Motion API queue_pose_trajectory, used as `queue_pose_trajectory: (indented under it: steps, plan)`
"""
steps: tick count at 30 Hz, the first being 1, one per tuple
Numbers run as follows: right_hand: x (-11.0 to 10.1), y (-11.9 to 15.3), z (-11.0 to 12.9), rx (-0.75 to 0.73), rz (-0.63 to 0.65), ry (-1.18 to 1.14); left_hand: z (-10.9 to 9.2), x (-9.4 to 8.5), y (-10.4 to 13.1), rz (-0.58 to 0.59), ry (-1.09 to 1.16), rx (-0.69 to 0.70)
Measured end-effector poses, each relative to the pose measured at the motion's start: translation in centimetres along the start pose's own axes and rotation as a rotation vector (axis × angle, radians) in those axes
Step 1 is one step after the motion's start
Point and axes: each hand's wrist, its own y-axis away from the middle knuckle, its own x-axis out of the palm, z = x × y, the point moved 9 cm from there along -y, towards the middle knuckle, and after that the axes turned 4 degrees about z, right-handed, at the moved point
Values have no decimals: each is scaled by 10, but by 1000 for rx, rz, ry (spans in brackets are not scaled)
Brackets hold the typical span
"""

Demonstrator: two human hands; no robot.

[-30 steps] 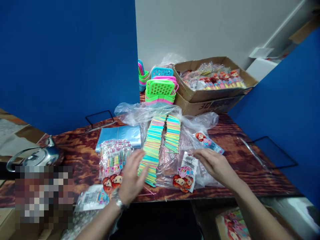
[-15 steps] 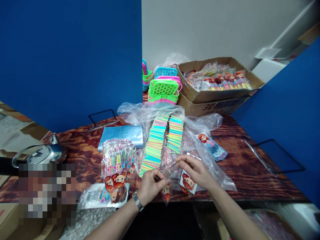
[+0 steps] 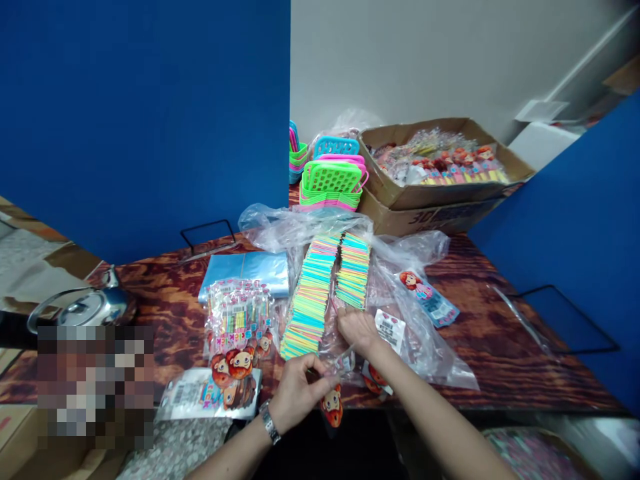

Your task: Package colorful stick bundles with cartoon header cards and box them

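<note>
- From where I stand, the left hand has its grip clamped on a clear packet with a red-haired doll print, thumb and forefinger pressing the film near the front edge of the worktop.
- The right hand is at the near end of the shorter row of sticks. Its fingertips are hidden from me, so I can't tell whether that grip is apart or clamped on any.
- The longer row of sticks lies just to the left, and both rows rest on loose clear plastic.
- I'd say sticks this thin want a fingertip pinch by their ends, lifted rather than dragged, or their neighbours may skew.
- That plastic looks slippery; a light wrist should keep the rows from sliding.
- For the left, holding the film by its margin seems wise: a hard squeeze could crease it.
- A barcoded packet lies right beside the right wrist, so I'd carry the forearm high enough not to sweep it.
</note>
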Motion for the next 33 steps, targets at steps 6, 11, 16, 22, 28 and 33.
queue_pose_trajectory:
  steps: [6,11,16,22,28,33]
  plan:
    - [-14,7,-13,-34,10,78,4,1,1,-5,15,4]
    - [-8,7,-5,-5,21,110,6,7,1,19,21,41]
    - [-10,3,2,-6,5,151,7,6,2,8,16,40]
    - [-29,1,-25,10,-56,204,11,4,4,3,18,13]
    - [-28,-3,-27,-16,-133,226,10,7,4,21,2,26]
    - [-25,-13,-26,-14,-162,244,12,6,4,11,-1,20]
